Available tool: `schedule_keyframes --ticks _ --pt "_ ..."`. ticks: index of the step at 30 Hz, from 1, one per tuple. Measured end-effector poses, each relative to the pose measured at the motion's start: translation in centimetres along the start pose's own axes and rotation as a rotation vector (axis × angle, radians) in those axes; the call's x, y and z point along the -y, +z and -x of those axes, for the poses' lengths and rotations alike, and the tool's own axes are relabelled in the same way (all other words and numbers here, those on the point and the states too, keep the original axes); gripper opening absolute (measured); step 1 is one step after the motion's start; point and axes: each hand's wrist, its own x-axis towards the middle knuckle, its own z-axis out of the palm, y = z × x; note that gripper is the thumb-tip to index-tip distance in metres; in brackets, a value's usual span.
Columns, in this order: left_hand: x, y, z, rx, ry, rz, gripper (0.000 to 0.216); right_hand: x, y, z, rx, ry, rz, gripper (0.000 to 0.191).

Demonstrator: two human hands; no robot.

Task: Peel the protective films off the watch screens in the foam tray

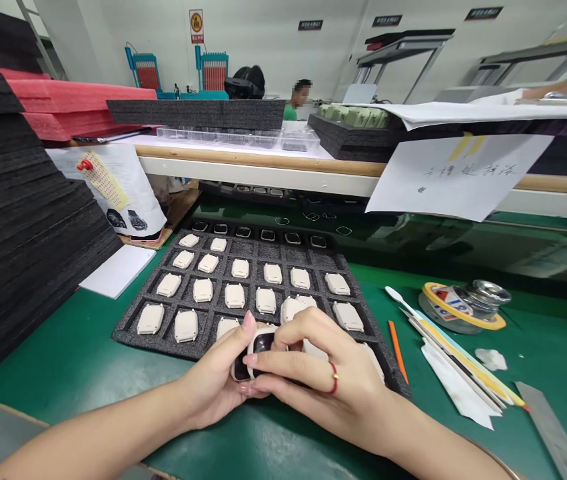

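My left hand is closed on a white-rimmed watch case with a dark face, low in front of the foam tray. Right against it, my right hand pinches a second watch case, whose black front faces me. The two cases overlap, and my fingers hide their lower parts. Behind my hands lies the black foam tray, its pockets holding several cream watch cases. My right hand covers part of the tray's near right side.
An orange stick, a glass bottle, a white brush and a metal ruler lie at right. Black foam sheets are stacked at left. A shelf crosses above the green table. Beyond it is a person.
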Motion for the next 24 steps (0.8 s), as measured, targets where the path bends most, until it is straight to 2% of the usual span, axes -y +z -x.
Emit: schedule_keyframes --ticks 4,8,10,14,16,20,24 --pt "0.7 -0.3 -0.4 0.035 0.002 -0.001 0.043 -0.3 0.2 0.0 0.066 0.058 -0.085 0.01" --pt "1.1 -0.6 -0.6 0.047 -0.022 -0.003 0.043 -0.4 0.2 -0.3 0.055 0.069 -0.119 0.01" --pt "1.0 -0.5 -0.5 0.064 -0.041 -0.015 0.045 -0.3 0.1 -0.4 -0.006 0.115 -0.122 0.01" --pt "0.6 -0.4 -0.2 0.053 -0.064 -0.042 0.05 -0.2 -0.6 -0.6 -0.248 0.259 -0.189 0.009" --pt "0.4 -0.4 -0.1 0.04 -0.07 -0.031 0.052 -0.3 -1.1 -0.7 -0.279 0.272 -0.208 0.008" --pt "0.1 -0.3 -0.1 0.076 -0.081 0.014 0.05 -0.5 -1.7 -0.9 -0.152 0.149 -0.15 0.004" --pt "0.2 -0.1 -0.1 0.095 -0.06 0.001 0.048 -0.6 -1.4 -0.9 0.031 0.029 -0.085 0.012"
